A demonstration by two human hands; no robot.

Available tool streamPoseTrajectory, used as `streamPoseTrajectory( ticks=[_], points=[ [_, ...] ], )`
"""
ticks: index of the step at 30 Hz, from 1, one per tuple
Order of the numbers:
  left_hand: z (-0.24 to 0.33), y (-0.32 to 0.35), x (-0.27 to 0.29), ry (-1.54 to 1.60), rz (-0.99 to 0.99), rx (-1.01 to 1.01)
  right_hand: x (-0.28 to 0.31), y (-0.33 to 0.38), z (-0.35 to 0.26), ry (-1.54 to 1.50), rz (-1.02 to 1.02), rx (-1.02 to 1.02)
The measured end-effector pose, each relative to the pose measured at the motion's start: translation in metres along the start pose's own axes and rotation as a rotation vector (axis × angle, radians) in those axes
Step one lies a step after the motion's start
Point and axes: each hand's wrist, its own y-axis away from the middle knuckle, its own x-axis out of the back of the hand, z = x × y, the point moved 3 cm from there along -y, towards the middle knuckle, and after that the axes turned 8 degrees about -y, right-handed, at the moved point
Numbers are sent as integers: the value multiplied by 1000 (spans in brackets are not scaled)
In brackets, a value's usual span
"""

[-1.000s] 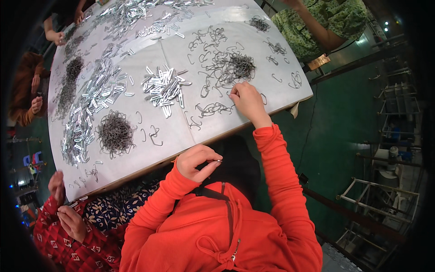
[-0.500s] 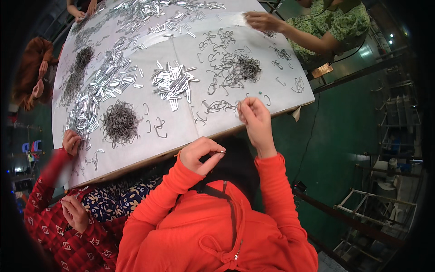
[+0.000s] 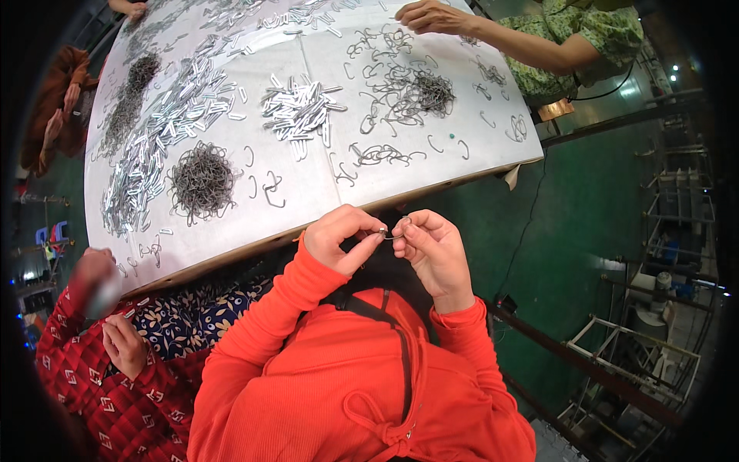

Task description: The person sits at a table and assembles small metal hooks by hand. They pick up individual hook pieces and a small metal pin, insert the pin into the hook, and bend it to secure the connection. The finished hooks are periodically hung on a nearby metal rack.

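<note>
**Wire hook (image 3: 392, 238) and metal piece (image 3: 382, 231) meet between two hands**

The left grip (image 3: 336, 239) pinches the small silvery metal piece between thumb and forefinger. Facing it, the right grip (image 3: 436, 254) pinches the thin wire hook, thumb against bent fingers, and the wire spans the narrow gap between the two. Its near end reaches the metal piece; whether it sits inside is too small to tell.

Just beyond both grips runs the edge of the white-covered tabletop (image 3: 308, 185). Straight ahead of the right grip lies a row of hooks (image 3: 385, 155), with a dark tangle of hooks (image 3: 434, 93) farther out. Ahead of the left grip is a pile of silvery pieces (image 3: 299, 112); to its left sits a round heap of hooks (image 3: 202, 182), and past that stretches a long bank of silvery pieces (image 3: 158, 146).

Well left of the grips, a co-worker's hand (image 3: 125, 346) shows below a red patterned sleeve. Far ahead and right, another co-worker's hand (image 3: 433, 15) extends over the tabletop.
</note>
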Motion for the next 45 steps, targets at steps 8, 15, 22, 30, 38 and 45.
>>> streamPoseTrajectory(
  ticks=[8,15,22,30,38,45],
  points=[
    [-11,-5,4,-117,-64,-256,-16,3,6,455,-159,439],
    [-109,-48,60,-895,315,97,-14,12,22,570,-217,515],
    [-139,-76,62,-926,277,56,-9,19,23,576,-176,522],
    [-82,-54,42,-367,299,170,-5,12,20,483,-157,577],
    [-20,-12,-16,557,-25,350,-8,4,17,672,-27,631],
    [-21,-8,-15,385,-12,293,-6,3,17,783,62,705]
  ],
)
